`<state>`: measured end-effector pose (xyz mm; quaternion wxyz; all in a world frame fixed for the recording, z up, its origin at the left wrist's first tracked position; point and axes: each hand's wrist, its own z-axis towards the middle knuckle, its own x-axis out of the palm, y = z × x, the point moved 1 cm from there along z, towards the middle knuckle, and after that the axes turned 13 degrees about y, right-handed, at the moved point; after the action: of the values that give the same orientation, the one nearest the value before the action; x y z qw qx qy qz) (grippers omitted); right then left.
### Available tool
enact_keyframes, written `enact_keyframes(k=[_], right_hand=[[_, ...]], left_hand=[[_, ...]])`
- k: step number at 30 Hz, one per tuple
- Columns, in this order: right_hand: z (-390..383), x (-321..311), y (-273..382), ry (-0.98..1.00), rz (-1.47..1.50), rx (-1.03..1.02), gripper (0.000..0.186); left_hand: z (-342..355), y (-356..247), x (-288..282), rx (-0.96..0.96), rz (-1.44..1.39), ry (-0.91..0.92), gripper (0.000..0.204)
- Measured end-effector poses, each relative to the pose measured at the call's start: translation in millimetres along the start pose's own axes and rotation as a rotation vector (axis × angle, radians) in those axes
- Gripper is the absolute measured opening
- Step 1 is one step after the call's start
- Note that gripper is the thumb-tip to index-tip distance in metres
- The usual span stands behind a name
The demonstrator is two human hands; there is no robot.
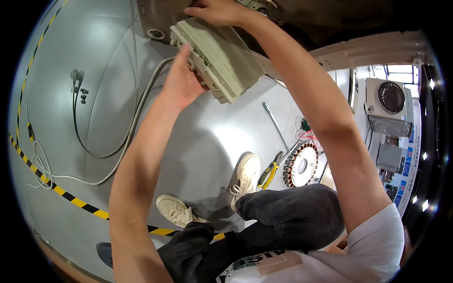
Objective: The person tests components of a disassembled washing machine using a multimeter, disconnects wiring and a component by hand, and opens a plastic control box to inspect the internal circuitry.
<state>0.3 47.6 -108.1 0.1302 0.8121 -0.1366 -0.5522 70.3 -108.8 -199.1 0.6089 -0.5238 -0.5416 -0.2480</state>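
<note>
A pale beige, box-shaped plastic housing [224, 54] with ribs and clips along its side hangs tilted above the floor. My left hand [181, 82] is closed on its left side, thumb along the near face and fingers partly hidden beneath. At the housing's upper end, my right hand [217, 12] is bent inward beside an opened metal appliance cabinet [160, 12]. The right fingers look drawn together, but the frame's top edge cuts them off and whatever they pinch is hidden.
A long metal rod tool [276, 125], yellow-handled pliers [269, 175] and a round motor stator [302, 165] lie on the floor near my shoes. A grey hose [141, 101] curves along the left. Striped tape [71, 198] crosses the floor. A front-loading washer [389, 99] stands at right.
</note>
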Motion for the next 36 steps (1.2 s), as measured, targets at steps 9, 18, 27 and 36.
enact_keyframes(k=[9,18,27,36], right_hand=[[31.5,-5.2,-15.9,0.314,0.059,-0.232,0.037],[22.9,-9.7,-3.2,0.460,0.096,-0.192,0.044],[23.6,2.7,-8.6,0.389,0.019,-0.261,0.035],[4.8,7.6,-2.0,0.400,0.092,-0.263,0.032]], left_hand=[[3.8,15.5,5.9,0.042,0.288,-0.080,0.063],[10.3,34.2,9.9,0.250,0.396,-0.175,0.059],[-26.0,-19.7,-29.3,-0.095,0.494,-0.098,0.062],[-33.2,-38.3,-31.7,-0.154,0.604,-0.147,0.068]])
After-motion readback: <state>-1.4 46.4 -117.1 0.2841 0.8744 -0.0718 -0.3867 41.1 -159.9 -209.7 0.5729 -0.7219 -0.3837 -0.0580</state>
